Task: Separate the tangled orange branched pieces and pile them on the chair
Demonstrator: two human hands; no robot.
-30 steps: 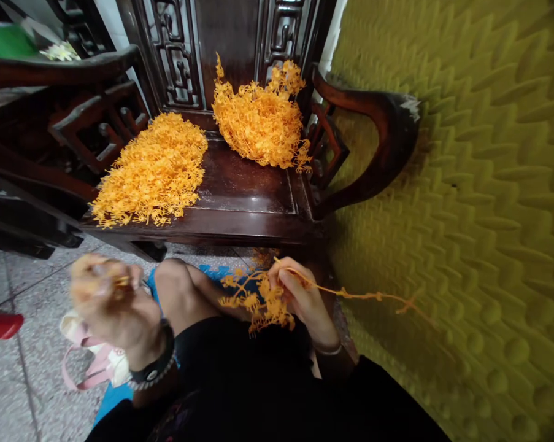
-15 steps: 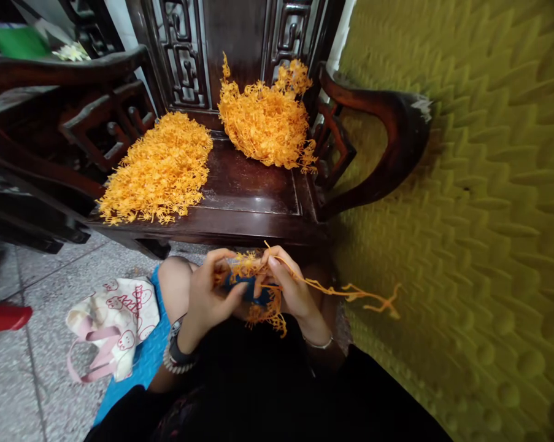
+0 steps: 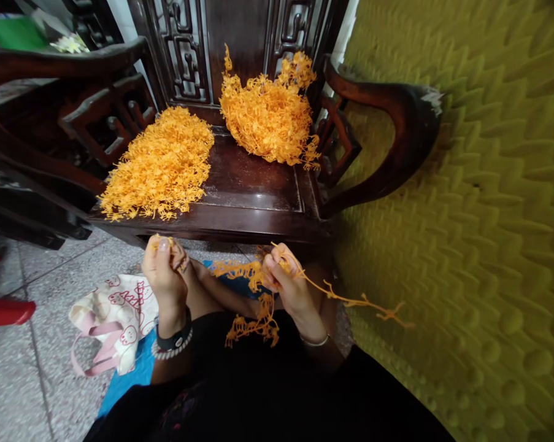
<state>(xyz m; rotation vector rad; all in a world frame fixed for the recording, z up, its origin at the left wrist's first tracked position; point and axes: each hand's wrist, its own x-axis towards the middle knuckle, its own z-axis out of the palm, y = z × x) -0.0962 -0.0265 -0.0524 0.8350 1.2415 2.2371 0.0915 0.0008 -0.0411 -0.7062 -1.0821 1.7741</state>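
My right hand is closed around a tangled strip of small orange plastic pieces, which hangs over my lap and trails off to the right toward the yellow wall. My left hand is raised just below the chair's front edge, fingers pinched on a small orange piece. On the dark wooden chair seat lie two orange heaps: a flat pile of loose pieces on the left and a tangled mound at the back right.
A yellow ribbed foam wall fills the right side. The chair's curved armrest juts out beside it. A white printed cloth bag with pink handles lies on the tiled floor at the left, next to a blue mat. A red object shows at the far left.
My left hand came in from the left to meet my right hand at the strip, then pulled away up and left with a small orange piece pinched in it.
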